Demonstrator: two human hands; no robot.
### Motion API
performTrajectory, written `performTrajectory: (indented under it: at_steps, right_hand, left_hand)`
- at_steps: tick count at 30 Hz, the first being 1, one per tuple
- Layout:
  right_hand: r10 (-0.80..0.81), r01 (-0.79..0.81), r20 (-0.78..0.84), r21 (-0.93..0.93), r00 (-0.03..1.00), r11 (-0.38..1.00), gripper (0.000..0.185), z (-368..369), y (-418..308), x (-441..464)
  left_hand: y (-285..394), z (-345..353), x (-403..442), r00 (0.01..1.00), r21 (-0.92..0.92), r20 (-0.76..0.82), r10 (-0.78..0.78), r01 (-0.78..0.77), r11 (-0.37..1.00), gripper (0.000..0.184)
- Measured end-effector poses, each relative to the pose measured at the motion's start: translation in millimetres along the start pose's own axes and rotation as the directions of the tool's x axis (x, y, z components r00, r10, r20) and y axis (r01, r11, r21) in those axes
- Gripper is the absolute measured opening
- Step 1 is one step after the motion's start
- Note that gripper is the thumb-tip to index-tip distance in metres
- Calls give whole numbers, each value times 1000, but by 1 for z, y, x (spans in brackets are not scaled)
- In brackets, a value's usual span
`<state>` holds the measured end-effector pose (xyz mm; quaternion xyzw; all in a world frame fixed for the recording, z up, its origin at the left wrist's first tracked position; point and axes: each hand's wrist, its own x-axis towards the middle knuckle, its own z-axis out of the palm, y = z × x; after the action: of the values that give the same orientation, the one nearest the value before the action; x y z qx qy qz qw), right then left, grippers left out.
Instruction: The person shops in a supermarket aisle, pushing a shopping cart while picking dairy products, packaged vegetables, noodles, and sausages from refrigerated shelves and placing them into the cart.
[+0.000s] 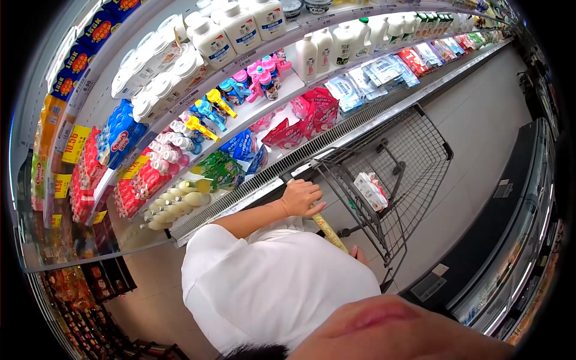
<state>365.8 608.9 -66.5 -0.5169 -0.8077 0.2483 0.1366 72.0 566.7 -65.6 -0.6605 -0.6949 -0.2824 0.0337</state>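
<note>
My left hand (302, 198) is wrapped around the yellow handle bar of a shopping cart (447, 150), near the end closest to the shelves. Farther along the bar, fingers of my right hand (359, 254) show beside the cart handle (331, 233); most of that hand is hidden behind my white shirt, and its grip is not plain. Inside the grey wire basket lies a white pack with red markings (372, 191).
A refrigerated shelf (240, 180) with white bottles (246, 30), colourful pouches (309, 114) and small drinks (180, 204) runs along the left. A dark chest freezer (474, 258) lines the right. Tiled floor (474, 96) stretches between them.
</note>
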Motion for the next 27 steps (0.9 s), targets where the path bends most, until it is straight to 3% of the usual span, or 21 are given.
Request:
performTrajectory:
  at_steps: [2, 5, 8, 19, 27]
  right_hand:
    - [-73, 59, -169, -86, 983, 995, 20, 16, 25, 15]
    - [-165, 116, -293, -177, 942, 977, 20, 7, 25, 50]
    - [-147, 77, -365, -199, 919, 977, 24, 5, 42, 85]
    - [-87, -45, -461, -269, 883, 962, 34, -26, 91, 230]
    - [-91, -103, -515, -337, 852, 936, 36, -39, 126, 317]
  left_hand:
    - [-4, 8, 13, 999, 6, -32, 33, -32, 999, 28]
    - [-10, 30, 38, 995, 9, -63, 73, -72, 997, 31]
    - [-10, 48, 69, 989, 50, -115, 95, -90, 995, 36]
    - [-24, 126, 204, 970, -9, -178, 167, -171, 985, 39]
    - [-37, 168, 294, 970, -36, -123, 211, -217, 975, 42]
